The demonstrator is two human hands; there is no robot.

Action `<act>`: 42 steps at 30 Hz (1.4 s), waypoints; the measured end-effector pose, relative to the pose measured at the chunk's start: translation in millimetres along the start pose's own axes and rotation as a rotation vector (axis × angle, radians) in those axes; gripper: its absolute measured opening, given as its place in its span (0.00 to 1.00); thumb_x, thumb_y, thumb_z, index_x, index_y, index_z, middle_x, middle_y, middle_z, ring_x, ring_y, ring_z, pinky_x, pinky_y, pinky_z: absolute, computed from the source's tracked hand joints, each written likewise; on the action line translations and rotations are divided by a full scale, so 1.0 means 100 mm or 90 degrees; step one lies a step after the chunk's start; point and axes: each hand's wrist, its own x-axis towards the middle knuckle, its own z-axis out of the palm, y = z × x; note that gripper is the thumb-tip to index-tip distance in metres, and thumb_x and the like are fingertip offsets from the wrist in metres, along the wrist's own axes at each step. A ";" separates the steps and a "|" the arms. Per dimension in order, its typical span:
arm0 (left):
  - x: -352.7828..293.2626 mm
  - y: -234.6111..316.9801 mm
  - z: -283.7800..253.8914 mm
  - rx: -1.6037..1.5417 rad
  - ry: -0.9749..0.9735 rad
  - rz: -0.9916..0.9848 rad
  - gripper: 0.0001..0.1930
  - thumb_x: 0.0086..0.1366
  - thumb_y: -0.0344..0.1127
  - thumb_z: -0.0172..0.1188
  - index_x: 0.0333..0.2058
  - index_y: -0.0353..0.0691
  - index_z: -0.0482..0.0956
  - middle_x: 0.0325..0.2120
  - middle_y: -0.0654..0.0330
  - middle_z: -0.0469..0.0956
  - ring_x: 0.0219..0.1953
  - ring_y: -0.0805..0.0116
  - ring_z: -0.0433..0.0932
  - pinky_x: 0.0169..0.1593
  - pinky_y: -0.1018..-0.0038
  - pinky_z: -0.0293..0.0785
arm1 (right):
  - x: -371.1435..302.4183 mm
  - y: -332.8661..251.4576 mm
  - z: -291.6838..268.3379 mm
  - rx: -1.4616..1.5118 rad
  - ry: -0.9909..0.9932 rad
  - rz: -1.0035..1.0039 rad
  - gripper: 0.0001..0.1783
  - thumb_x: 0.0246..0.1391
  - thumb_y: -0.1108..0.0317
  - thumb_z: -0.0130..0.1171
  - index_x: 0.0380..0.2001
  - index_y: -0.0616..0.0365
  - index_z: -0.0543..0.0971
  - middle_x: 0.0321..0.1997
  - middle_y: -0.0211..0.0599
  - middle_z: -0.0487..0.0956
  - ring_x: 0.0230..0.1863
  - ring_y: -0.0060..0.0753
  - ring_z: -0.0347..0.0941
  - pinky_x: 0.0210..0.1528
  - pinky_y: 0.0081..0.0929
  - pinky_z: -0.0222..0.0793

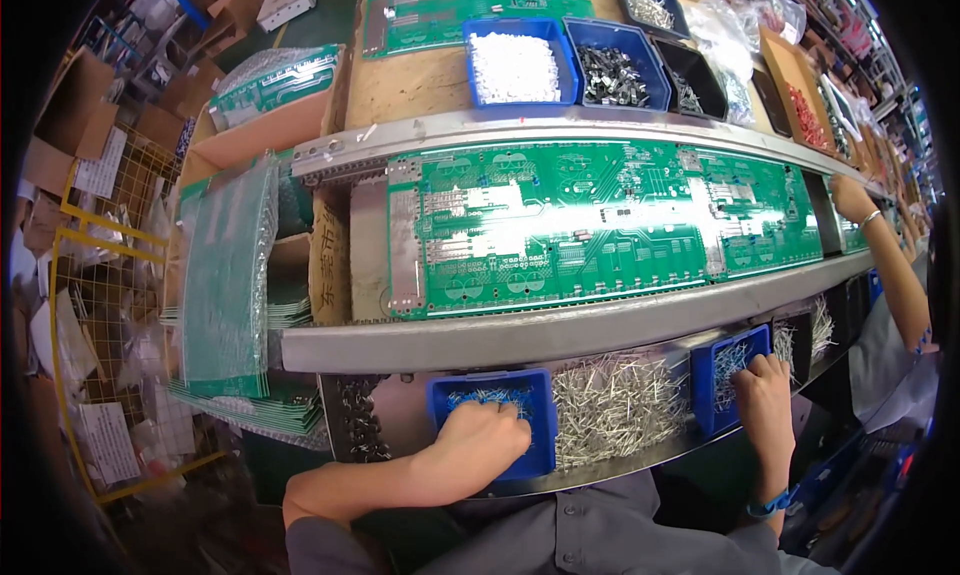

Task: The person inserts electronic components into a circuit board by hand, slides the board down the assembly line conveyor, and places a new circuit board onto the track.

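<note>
My left hand [482, 438] reaches into a blue bin [543, 430] of small blue-bodied parts with wire leads. Its fingers are curled down among the parts, and the fingertips are hidden. On the right, my right hand [766, 393] dips into a second blue bin [704, 400] holding similar wire-leaded parts. Those fingers are bent together at its rim, and whatever they pinch cannot be made out. Between the two bins lies a heap of loose silver wire-leaded parts [618, 410]. Beyond the metal rail, a large green circuit board [590, 170] lies flat, with bright glare across its middle.
The metal rail [560, 330] runs between my hands and the board. At far right is another person's hand [852, 199]. Bins of white parts [515, 67] and dark parts [615, 77] stand behind the board. Wrapped boards [225, 275] are stacked at left beside cardboard boxes.
</note>
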 end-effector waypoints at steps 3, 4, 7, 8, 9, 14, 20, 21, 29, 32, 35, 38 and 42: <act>-0.01 -0.03 -0.06 -0.006 0.017 0.008 0.04 0.46 0.27 0.58 0.24 0.38 0.73 0.23 0.57 0.73 0.28 0.61 0.78 0.29 0.69 0.74 | 0.02 -0.06 -0.03 0.020 0.029 0.008 0.02 0.38 0.76 0.56 0.17 0.59 0.74 0.25 0.37 0.67 0.33 0.40 0.64 0.39 0.35 0.59; -0.01 -0.03 -0.07 -0.007 0.016 0.007 0.04 0.46 0.27 0.58 0.24 0.38 0.73 0.23 0.57 0.73 0.28 0.61 0.78 0.29 0.69 0.74 | 0.03 -0.07 -0.04 0.032 0.039 0.012 0.02 0.38 0.76 0.56 0.17 0.59 0.73 0.25 0.37 0.67 0.34 0.40 0.64 0.40 0.36 0.59; 0.00 -0.03 -0.09 -0.011 0.049 -0.008 0.05 0.46 0.27 0.58 0.25 0.38 0.73 0.23 0.57 0.74 0.28 0.60 0.78 0.29 0.68 0.74 | 0.05 -0.09 -0.02 0.025 0.061 -0.002 0.03 0.37 0.76 0.57 0.17 0.59 0.73 0.26 0.37 0.67 0.35 0.40 0.64 0.42 0.37 0.58; 0.00 -0.03 -0.09 -0.007 0.065 -0.003 0.06 0.45 0.26 0.59 0.25 0.38 0.73 0.22 0.57 0.74 0.27 0.62 0.78 0.28 0.70 0.74 | 0.05 -0.09 -0.01 0.026 0.060 -0.002 0.03 0.37 0.76 0.57 0.17 0.59 0.73 0.26 0.37 0.67 0.35 0.40 0.64 0.42 0.37 0.58; -0.01 -0.03 -0.10 -0.003 0.080 0.002 0.06 0.44 0.26 0.59 0.24 0.37 0.74 0.21 0.56 0.75 0.27 0.63 0.79 0.27 0.71 0.74 | 0.03 -0.07 0.02 0.018 0.046 -0.004 0.03 0.37 0.76 0.57 0.17 0.59 0.73 0.26 0.37 0.68 0.35 0.40 0.64 0.43 0.37 0.58; -0.02 -0.03 -0.14 -0.029 0.061 -0.028 0.06 0.46 0.26 0.58 0.25 0.36 0.72 0.22 0.56 0.75 0.27 0.60 0.79 0.27 0.69 0.75 | 0.01 -0.03 0.03 0.001 -0.011 -0.014 0.02 0.37 0.76 0.56 0.17 0.58 0.74 0.25 0.37 0.69 0.34 0.39 0.65 0.46 0.38 0.58; -0.06 -0.01 -0.22 -0.056 0.009 -0.083 0.09 0.49 0.26 0.56 0.31 0.34 0.70 0.24 0.55 0.75 0.27 0.57 0.79 0.27 0.66 0.75 | 0.00 -0.02 0.04 -0.031 0.001 -0.050 0.02 0.40 0.74 0.56 0.18 0.56 0.77 0.23 0.35 0.68 0.34 0.37 0.65 0.45 0.35 0.57; -0.05 0.00 -0.22 -0.052 0.001 -0.100 0.10 0.49 0.25 0.56 0.33 0.34 0.70 0.24 0.54 0.75 0.27 0.56 0.79 0.27 0.66 0.75 | 0.00 -0.02 0.02 -0.028 -0.001 -0.048 0.02 0.40 0.74 0.57 0.18 0.56 0.76 0.23 0.35 0.68 0.34 0.37 0.65 0.45 0.35 0.57; -0.04 -0.03 -0.24 -0.053 0.071 -0.034 0.09 0.48 0.26 0.57 0.30 0.36 0.70 0.23 0.54 0.75 0.25 0.58 0.80 0.25 0.68 0.76 | 0.00 0.00 0.03 -0.034 -0.031 -0.040 0.02 0.38 0.72 0.57 0.17 0.54 0.74 0.24 0.34 0.69 0.35 0.37 0.66 0.44 0.36 0.58; -0.03 -0.02 -0.28 -0.086 0.054 -0.108 0.14 0.50 0.25 0.56 0.38 0.39 0.74 0.24 0.55 0.74 0.29 0.53 0.78 0.32 0.63 0.73 | 0.05 -0.01 0.04 -0.053 -0.043 -0.064 0.03 0.39 0.69 0.55 0.17 0.53 0.74 0.22 0.32 0.70 0.35 0.34 0.67 0.43 0.35 0.59; 0.04 -0.04 -0.23 -0.074 0.102 -0.088 0.04 0.49 0.27 0.61 0.26 0.38 0.78 0.23 0.55 0.73 0.26 0.55 0.76 0.31 0.63 0.70 | 0.04 0.00 0.07 -0.058 -0.035 -0.080 0.03 0.38 0.69 0.55 0.15 0.52 0.73 0.21 0.31 0.70 0.34 0.33 0.68 0.42 0.34 0.58; 0.02 0.02 -0.25 -0.065 0.151 -0.081 0.02 0.49 0.28 0.62 0.23 0.38 0.79 0.22 0.56 0.72 0.24 0.55 0.75 0.30 0.63 0.70 | 0.06 -0.03 0.08 -0.034 -0.021 -0.097 0.04 0.38 0.70 0.55 0.15 0.52 0.72 0.21 0.30 0.70 0.34 0.32 0.67 0.41 0.33 0.58; 0.01 0.01 -0.36 -0.050 0.103 -0.037 0.05 0.59 0.29 0.52 0.30 0.36 0.76 0.29 0.53 0.76 0.32 0.49 0.76 0.34 0.60 0.72 | 0.01 -0.03 0.09 -0.035 -0.036 -0.076 0.05 0.40 0.69 0.55 0.16 0.51 0.72 0.23 0.28 0.68 0.34 0.30 0.66 0.43 0.31 0.57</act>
